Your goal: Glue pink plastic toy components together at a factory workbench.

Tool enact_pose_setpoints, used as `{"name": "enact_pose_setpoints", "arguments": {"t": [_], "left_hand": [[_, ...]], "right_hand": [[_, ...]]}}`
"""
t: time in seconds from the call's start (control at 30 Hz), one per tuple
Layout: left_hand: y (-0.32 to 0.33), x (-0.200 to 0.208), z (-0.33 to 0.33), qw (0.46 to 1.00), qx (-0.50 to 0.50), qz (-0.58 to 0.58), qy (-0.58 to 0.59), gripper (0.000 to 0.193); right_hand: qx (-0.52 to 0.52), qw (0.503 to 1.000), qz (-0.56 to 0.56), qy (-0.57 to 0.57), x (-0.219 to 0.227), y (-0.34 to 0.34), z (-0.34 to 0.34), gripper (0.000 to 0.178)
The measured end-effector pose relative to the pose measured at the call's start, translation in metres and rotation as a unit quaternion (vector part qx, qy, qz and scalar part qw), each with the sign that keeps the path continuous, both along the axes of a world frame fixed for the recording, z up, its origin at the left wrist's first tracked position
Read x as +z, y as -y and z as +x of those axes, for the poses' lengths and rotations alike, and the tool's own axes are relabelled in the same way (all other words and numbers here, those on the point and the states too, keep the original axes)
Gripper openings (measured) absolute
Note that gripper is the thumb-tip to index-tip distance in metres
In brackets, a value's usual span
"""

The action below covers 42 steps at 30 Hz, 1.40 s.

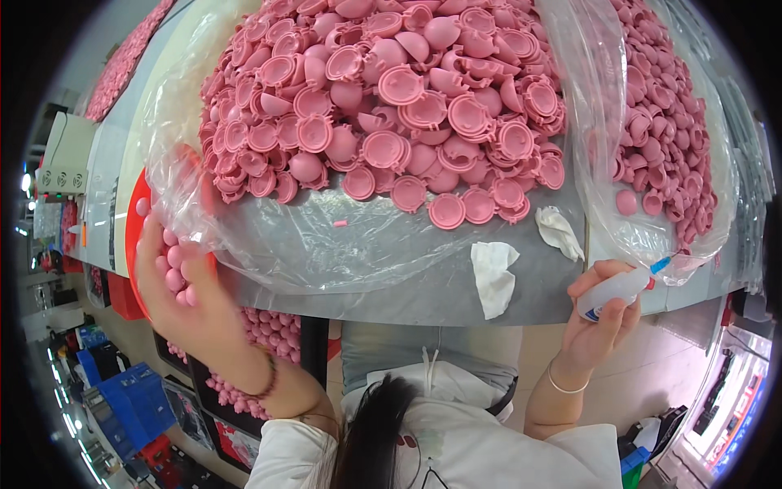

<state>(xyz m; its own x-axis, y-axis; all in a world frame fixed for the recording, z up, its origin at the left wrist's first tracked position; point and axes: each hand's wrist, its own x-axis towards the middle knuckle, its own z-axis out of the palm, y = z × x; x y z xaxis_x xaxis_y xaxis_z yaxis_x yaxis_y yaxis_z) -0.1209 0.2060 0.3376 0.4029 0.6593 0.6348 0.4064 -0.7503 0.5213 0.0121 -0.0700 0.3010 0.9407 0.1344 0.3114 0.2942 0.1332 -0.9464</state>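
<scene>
At the left, my left hand [191, 306] is cupped around several small pink balls [174, 258], over the edge of a red tray [140, 285]. Another pink ball lies near its fingertips. In my right hand [599, 314] is a translucent white squeeze bottle [612, 293], tilted, with a blue-based needle tip [661, 265] pointing up and to the right. A large heap of pink hinged half-shells [391, 106] covers the grey table [391, 304] ahead, lying on a clear plastic sheet [285, 253].
Two crumpled white tissues, one nearer [494, 277] and one farther [560, 234], lie right of the middle. More pink shells [664, 138] fill a clear bag at the right. Below the table's left edge, pink balls [273, 332] sit in a dark container. A small pink piece [340, 223] rests on the plastic.
</scene>
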Motion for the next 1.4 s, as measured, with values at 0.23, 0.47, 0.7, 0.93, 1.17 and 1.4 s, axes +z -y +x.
{"name": "enact_pose_setpoints", "arguments": {"t": [0.23, 0.47, 0.7, 0.93, 1.17, 1.4], "left_hand": [[0.077, -0.014, 0.072, 0.931, -0.332, -0.017, -0.152, 0.024], [0.087, -0.016, 0.062, 0.948, -0.294, -0.095, -0.069, 0.013], [0.112, -0.021, 0.045, 0.702, -0.48, -0.525, 0.019, 0.029], [0.107, -0.028, 0.046, 0.677, -0.502, -0.536, 0.043, 0.039], [0.108, -0.026, 0.046, 0.56, -0.429, -0.698, 0.127, 0.05], [0.1, -0.031, 0.044, 0.49, -0.492, -0.707, 0.134, 0.039]], "right_hand": [[0.007, 1.0, -0.005, -0.014, 0.0, 0.002, 0.0, 0.048], [0.014, 1.0, -0.019, 0.018, 0.006, -0.002, -0.003, 0.046], [0.307, 0.936, 0.132, -0.107, 0.013, -0.02, -0.023, 0.04], [0.232, 0.965, 0.018, -0.118, 0.012, -0.033, -0.026, 0.049], [0.093, 0.987, 0.074, -0.108, 0.017, -0.031, -0.012, 0.043], [0.026, 0.99, -0.021, 0.137, 0.017, -0.017, 0.005, 0.051]]}}
